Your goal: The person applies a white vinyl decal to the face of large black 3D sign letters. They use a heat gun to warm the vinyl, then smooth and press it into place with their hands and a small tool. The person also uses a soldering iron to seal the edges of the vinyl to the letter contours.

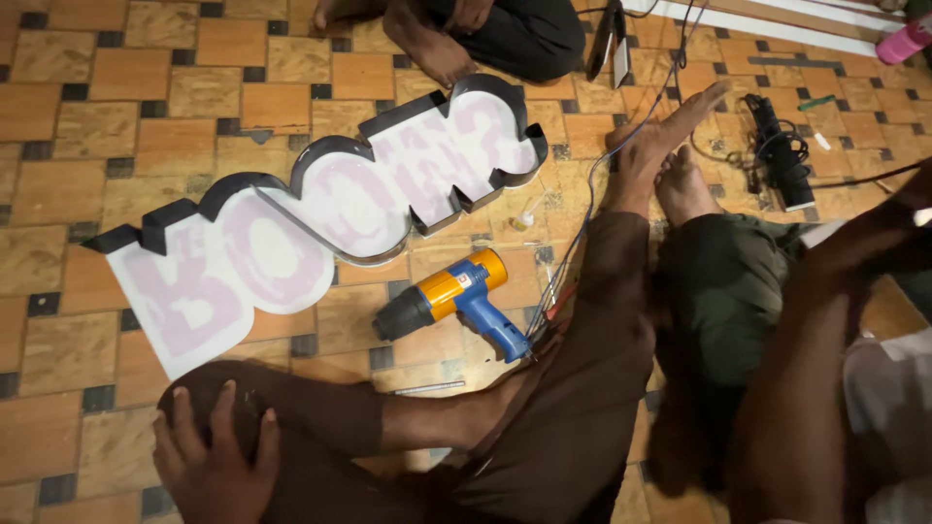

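I see a white sign panel point(320, 233) with dark raised edging lying flat on the tiled floor point(87, 107). Just beside its lower right edge lies a blue and orange heat gun point(454, 301). Beyond the sign's far end a seated person point(485, 29) shows bare feet. Well right of the sign sit a black power strip point(782, 155) and a pink bottle point(905, 41).

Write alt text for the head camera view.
A person sits on a tiled floor, left hand resting on their brown-trousered knee, beside a white-faced, black-edged sign of joined letter shapes. An orange-and-blue heat gun lies nearby; another person's bare foot shows at top.
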A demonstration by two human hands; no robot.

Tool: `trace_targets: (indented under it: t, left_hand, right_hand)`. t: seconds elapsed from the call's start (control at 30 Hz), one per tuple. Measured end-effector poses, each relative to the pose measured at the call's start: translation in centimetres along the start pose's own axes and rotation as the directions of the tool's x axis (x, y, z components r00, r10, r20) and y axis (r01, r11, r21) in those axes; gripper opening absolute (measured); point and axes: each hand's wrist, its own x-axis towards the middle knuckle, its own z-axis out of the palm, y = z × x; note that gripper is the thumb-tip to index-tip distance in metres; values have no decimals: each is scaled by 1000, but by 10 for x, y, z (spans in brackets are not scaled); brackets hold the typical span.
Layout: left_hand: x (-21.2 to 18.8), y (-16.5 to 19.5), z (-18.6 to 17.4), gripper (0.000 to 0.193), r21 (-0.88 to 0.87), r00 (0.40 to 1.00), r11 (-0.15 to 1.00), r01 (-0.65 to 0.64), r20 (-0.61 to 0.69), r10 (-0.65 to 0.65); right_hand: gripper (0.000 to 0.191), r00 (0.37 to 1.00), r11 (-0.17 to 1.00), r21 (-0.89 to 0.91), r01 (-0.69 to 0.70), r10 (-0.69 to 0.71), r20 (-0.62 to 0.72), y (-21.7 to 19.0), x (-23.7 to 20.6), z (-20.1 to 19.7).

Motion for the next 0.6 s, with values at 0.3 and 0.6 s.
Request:
trace_targets:
  t: [0.3, 0.6]
  left_hand:
    - [4, 3, -7, 57, -8, 1000, 1000, -1, 1, 1]
    - [9, 7, -13, 57, -16, 1000, 1000, 21, 0, -21]
  right_hand:
    - [47, 999, 998, -40, -45, 46, 12, -8, -15, -15]
    - [50, 987, 992, 29, -123, 119, 112, -61, -44, -25]
